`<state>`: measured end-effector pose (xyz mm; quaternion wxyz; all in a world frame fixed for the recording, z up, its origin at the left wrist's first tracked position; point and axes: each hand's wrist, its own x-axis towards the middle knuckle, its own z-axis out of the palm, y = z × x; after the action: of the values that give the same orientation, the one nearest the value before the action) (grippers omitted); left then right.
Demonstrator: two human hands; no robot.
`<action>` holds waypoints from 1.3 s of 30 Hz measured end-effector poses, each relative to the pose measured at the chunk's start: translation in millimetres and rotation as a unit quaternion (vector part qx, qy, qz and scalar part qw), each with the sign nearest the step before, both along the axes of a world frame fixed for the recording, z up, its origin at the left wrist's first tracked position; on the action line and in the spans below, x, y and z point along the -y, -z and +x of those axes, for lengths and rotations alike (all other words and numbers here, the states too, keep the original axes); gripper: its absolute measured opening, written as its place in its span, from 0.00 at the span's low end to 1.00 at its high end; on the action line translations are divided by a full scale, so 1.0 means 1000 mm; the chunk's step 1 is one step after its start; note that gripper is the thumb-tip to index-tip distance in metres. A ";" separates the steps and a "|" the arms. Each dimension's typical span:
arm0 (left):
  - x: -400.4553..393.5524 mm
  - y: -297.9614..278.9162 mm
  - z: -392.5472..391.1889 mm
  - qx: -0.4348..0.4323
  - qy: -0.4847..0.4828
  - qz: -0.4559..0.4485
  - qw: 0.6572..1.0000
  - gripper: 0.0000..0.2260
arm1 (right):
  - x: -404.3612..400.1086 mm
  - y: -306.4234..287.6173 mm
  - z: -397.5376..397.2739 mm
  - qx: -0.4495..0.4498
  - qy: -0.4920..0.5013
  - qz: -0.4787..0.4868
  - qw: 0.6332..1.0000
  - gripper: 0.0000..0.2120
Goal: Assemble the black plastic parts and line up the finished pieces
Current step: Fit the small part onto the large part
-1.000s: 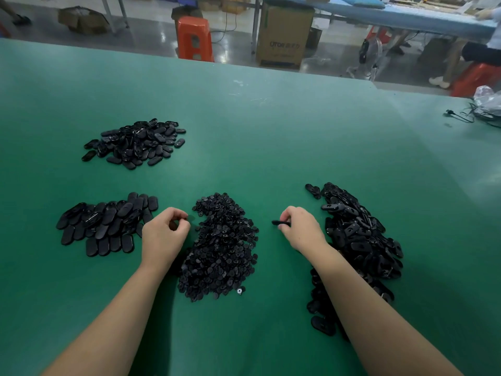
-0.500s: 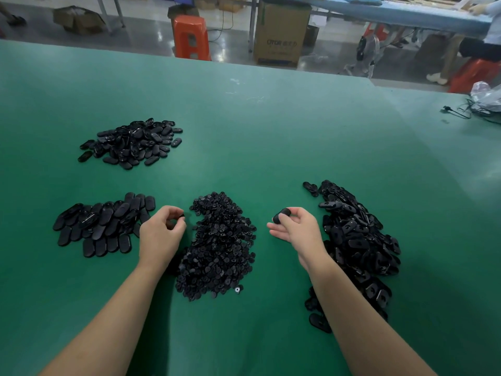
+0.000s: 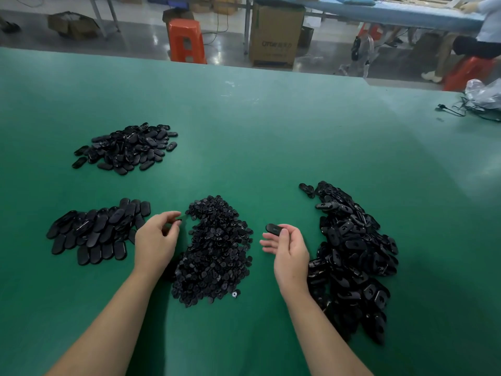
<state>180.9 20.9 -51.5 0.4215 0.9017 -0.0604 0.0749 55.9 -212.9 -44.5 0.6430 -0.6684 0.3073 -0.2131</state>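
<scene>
My right hand [image 3: 288, 249] holds a black oval shell [image 3: 273, 229] between thumb and fingertips, palm turned up, left of a long heap of oval shells [image 3: 352, 256]. My left hand [image 3: 156, 240] pinches a small black insert [image 3: 179, 219] at the left edge of the middle heap of small round inserts [image 3: 214, 251]. Left of that hand lie the finished oval pieces [image 3: 95, 232], overlapped in rough rows. A further pile of oval pieces [image 3: 127, 147] sits farther back on the left.
The green table [image 3: 271, 131] stretches far ahead and to the right. A plastic bag and black cable [image 3: 477, 101] lie at its far right edge. Beyond the table stand an orange stool [image 3: 185, 40], a cardboard box [image 3: 276, 36] and a seated person [image 3: 471, 47].
My right hand has turned palm up and lifted the oval shell off the table, moving slightly toward the middle. My left hand stays at the insert heap, fingers pinching a small part.
</scene>
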 end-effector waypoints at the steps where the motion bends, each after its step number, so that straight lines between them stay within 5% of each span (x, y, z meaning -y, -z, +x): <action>1: 0.000 -0.001 -0.001 -0.004 -0.005 -0.008 1.000 0.07 | -0.001 0.001 0.000 -0.005 -0.008 -0.020 1.000 0.09; 8: 0.001 -0.013 -0.002 -0.045 0.013 -0.028 0.999 0.11 | -0.001 0.001 -0.001 -0.028 -0.045 -0.085 0.995 0.07; 17: 0.092 -0.053 -0.044 -0.053 0.200 -0.047 0.977 0.10 | 0.001 0.006 -0.002 -0.022 -0.033 -0.088 0.995 0.06; 25: 0.140 -0.042 -0.058 -0.209 0.141 -0.164 0.954 0.07 | 0.003 0.012 0.001 -0.029 -0.029 -0.083 0.996 0.09; 39: 0.150 -0.048 -0.054 -0.185 0.117 -0.047 0.975 0.10 | 0.003 0.003 -0.002 -0.022 -0.033 -0.118 0.992 0.15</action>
<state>127.3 -128.7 -3.8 0.4728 0.8659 -0.0828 -0.1405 53.6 -215.5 -47.2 0.5591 -0.7539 0.2722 -0.2119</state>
